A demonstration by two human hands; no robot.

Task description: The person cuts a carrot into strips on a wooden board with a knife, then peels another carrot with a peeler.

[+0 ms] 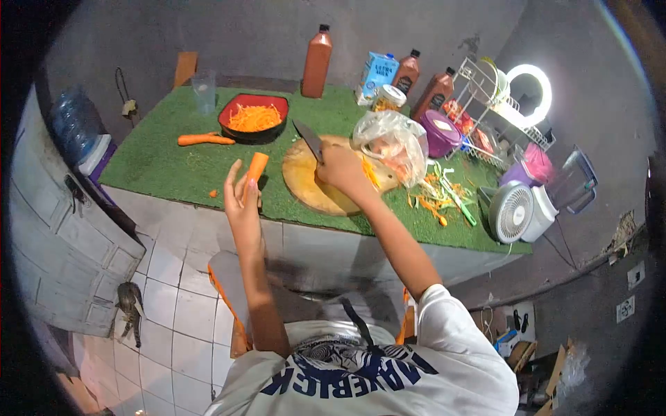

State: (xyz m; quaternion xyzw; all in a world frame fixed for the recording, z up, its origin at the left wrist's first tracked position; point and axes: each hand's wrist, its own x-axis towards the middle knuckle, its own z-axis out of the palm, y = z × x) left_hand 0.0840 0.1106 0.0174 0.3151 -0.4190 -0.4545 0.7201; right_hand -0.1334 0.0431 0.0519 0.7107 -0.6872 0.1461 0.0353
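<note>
My left hand (243,197) is closed on a peeled carrot piece (257,166), held upright left of the round wooden cutting board (298,173). Over the board, my right hand (341,166) grips a knife (307,138) whose dark blade points up and to the left. Some cut carrot strips (370,173) lie on the board, partly behind my right hand. A red and black bowl (277,104) behind my left hand holds shredded carrot (254,118). One whole carrot (205,139) rests on the green mat to the left of the bowl.
Right of the board are a plastic bag (395,142), vegetable peelings (433,194) and a green-handled peeler (463,206). A small fan (512,212) stands at the right edge. Bottles, a milk carton (377,78) and a dish rack (489,97) line the back. A cat (130,308) is on the floor.
</note>
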